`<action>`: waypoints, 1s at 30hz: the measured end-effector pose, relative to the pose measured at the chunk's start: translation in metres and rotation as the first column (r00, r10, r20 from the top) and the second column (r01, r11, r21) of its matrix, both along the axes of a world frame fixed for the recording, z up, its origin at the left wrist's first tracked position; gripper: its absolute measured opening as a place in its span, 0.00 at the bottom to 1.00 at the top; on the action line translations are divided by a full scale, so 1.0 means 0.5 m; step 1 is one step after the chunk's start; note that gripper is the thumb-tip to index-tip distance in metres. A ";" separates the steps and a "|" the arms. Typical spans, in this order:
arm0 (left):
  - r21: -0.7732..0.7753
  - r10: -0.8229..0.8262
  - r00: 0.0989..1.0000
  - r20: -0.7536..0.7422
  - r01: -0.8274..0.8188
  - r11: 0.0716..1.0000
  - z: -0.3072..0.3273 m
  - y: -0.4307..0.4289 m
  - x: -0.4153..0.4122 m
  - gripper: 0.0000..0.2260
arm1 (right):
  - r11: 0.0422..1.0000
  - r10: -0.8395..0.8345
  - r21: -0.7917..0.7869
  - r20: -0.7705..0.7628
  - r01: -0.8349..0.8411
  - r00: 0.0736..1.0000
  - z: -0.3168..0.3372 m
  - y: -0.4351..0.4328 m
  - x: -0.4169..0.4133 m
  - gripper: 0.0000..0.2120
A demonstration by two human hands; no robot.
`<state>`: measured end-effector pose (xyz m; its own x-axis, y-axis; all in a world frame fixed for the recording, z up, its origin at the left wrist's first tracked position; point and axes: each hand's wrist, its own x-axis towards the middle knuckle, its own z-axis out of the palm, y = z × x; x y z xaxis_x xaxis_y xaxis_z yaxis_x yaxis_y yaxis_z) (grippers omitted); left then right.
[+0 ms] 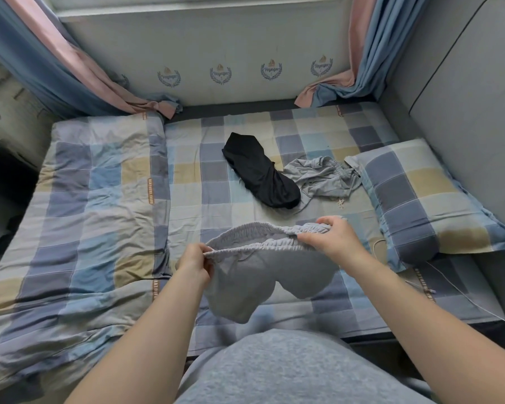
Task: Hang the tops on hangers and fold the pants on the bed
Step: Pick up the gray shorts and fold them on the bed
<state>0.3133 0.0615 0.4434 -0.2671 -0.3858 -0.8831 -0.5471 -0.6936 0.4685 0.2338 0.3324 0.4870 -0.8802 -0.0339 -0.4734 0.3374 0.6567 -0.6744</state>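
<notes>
In the head view both hands, left hand point(195, 262) and right hand point(330, 239), pinch the elastic waistband of the grey pants point(263, 275) held above the bed point(216, 182), a light, limp garment that looks best gripped at the waistband corners so the legs hang straight.

Bed point(245, 135) with a checked sheet in blue, gray and yellow. Left side: a quilt point(99, 199) in the same check, folded lengthwise and wrinkled. Right side: a matching pillow point(420, 193), lying flat. Mid-bed: a black garment point(260, 173), bunched and lying diagonally. Touching its right end is a gray garment point(321, 179), crumpled, gathered waistband showing, reaching the pillow's edge. A thin white cable point(449, 290) runs over the sheet below the pillow. A curtain point(158, 104) end rests on the quilt's far corner.
</notes>
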 end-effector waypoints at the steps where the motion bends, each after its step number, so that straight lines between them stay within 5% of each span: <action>1: -0.017 0.004 1.000 -0.007 -0.004 1.000 0.002 0.000 0.002 0.05 | 0.991 0.074 0.111 0.004 -0.074 0.997 -0.007 0.000 0.002 0.33; 8: -0.224 0.123 0.986 -0.109 -0.145 0.964 -0.005 0.002 0.008 0.05 | 0.775 0.337 0.589 -0.082 -0.227 0.938 -0.037 -0.019 0.011 0.22; 11: -0.401 -0.045 0.997 -0.058 0.018 0.916 -0.032 -0.017 0.016 0.12 | 0.829 0.278 0.511 -0.023 -0.227 0.960 -0.028 -0.017 0.000 0.14; 14: -0.653 -0.372 0.908 0.192 0.401 0.643 -0.044 -0.028 0.034 0.14 | 0.890 0.260 0.407 -0.083 -0.205 0.962 -0.026 -0.011 -0.013 0.18; 18: -0.673 -0.464 0.749 0.473 0.647 0.359 -0.046 -0.042 0.062 0.13 | 0.907 0.346 0.312 -0.165 -0.284 0.924 -0.013 -0.006 -0.036 0.21; 21: -0.674 -0.448 0.709 0.544 0.688 0.270 -0.049 -0.050 0.073 0.11 | 0.872 0.445 0.307 -0.173 -0.381 0.879 -0.007 -0.007 -0.047 0.18; 23: -0.706 -0.442 0.715 0.542 0.672 0.222 -0.047 -0.051 0.072 0.08 | 0.895 0.429 0.247 -0.261 -0.370 0.865 -0.006 -0.011 -0.048 0.11; 27: -0.737 -0.429 0.724 0.540 0.653 0.175 -0.037 -0.048 0.065 0.05 | 0.934 0.356 0.170 -0.400 -0.314 0.844 -0.007 -0.027 -0.053 0.12; 30: -0.706 -0.404 0.714 0.572 0.679 0.200 -0.021 -0.058 0.062 0.16 | 0.950 0.309 0.184 -0.456 -0.251 0.835 -0.007 -0.030 -0.064 0.09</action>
